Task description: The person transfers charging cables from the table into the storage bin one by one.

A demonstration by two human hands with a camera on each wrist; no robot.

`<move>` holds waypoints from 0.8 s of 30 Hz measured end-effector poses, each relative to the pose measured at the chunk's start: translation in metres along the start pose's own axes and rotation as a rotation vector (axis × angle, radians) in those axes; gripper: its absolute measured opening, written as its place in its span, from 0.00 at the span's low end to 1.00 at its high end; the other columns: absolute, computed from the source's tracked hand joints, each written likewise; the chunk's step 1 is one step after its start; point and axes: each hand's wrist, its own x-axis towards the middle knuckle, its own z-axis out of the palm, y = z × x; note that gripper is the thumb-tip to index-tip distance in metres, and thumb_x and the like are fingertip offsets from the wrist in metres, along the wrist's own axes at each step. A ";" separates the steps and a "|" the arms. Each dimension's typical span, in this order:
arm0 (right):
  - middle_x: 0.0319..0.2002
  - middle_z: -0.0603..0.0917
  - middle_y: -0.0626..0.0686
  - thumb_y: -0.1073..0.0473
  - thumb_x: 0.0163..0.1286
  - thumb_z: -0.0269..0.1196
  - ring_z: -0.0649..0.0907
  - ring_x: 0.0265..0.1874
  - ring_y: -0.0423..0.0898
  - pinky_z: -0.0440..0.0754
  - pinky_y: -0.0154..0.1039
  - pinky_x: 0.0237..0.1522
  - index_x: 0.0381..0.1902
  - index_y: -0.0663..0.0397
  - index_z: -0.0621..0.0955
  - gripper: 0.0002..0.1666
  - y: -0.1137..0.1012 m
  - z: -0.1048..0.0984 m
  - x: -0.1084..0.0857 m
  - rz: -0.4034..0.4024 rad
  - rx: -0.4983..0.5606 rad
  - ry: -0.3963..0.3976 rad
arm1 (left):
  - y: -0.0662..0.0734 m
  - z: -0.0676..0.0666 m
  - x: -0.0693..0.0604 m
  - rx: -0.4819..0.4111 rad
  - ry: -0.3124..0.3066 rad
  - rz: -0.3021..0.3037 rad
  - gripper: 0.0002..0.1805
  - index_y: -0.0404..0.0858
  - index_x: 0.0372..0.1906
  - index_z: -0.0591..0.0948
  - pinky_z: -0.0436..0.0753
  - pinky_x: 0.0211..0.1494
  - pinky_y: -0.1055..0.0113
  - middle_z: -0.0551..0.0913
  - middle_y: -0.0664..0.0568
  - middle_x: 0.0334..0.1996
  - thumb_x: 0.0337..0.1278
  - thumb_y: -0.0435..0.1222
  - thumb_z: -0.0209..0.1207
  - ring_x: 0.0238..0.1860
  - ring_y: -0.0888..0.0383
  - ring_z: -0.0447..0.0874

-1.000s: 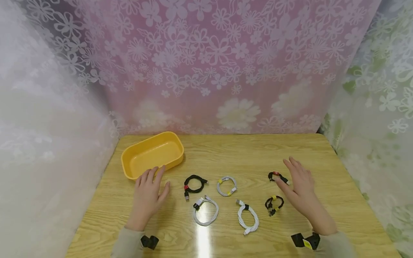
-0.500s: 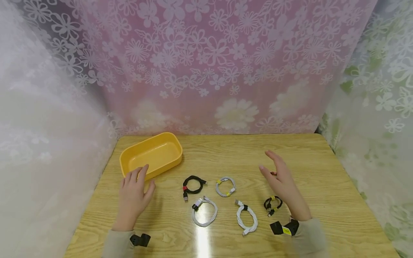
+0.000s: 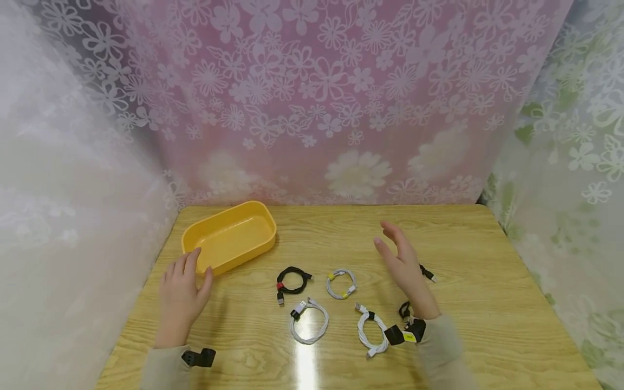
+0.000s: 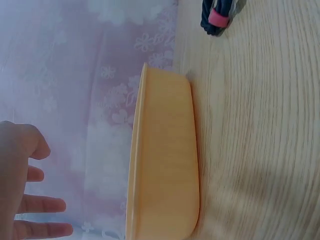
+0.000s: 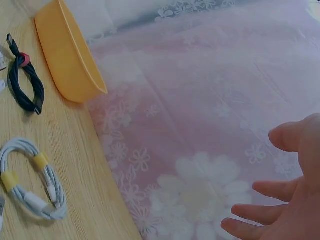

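My left hand, fingers spread and holding nothing, is at the near-left corner of the yellow tray; the left wrist view has a gap between the hand and the tray. Fingers extended and holding nothing, my right hand hovers over the table's right half. Its wrist partly hides a small black cable; another black cable shows behind the hand. Toward the middle lie a black cable with a red tie, a grey-white one with yellow ties and two white coils.
The wooden table ends at a pink flowered curtain. Pale curtains stand along the left and right sides. A black strap sits at each wrist.
Both hands have moved left, the right one farther, from the right-hand black cables toward the middle. The left hand has come closer to the tray's near-left corner. The cables and tray have stayed in place.
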 end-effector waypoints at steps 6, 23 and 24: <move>0.72 0.64 0.59 0.54 0.78 0.53 0.63 0.71 0.59 0.62 0.64 0.65 0.73 0.59 0.63 0.30 -0.006 0.017 0.016 -0.027 0.089 0.001 | -0.013 -0.002 -0.002 -0.008 -0.016 -0.082 0.26 0.30 0.59 0.75 0.72 0.41 0.37 0.79 0.31 0.48 0.58 0.38 0.59 0.46 0.31 0.76; 0.72 0.62 0.65 0.60 0.78 0.53 0.62 0.71 0.63 0.59 0.63 0.68 0.73 0.64 0.62 0.30 -0.034 0.067 0.063 -0.047 0.163 -0.114 | -0.046 0.006 -0.003 -0.035 -0.084 -0.282 0.25 0.29 0.61 0.74 0.69 0.50 0.33 0.77 0.30 0.53 0.63 0.38 0.57 0.54 0.29 0.72; 0.72 0.61 0.66 0.61 0.78 0.53 0.61 0.72 0.63 0.58 0.62 0.69 0.73 0.64 0.61 0.30 -0.038 0.069 0.064 -0.044 0.163 -0.129 | -0.047 0.006 -0.004 -0.034 -0.095 -0.298 0.25 0.29 0.61 0.73 0.68 0.51 0.33 0.76 0.29 0.54 0.64 0.39 0.57 0.54 0.29 0.71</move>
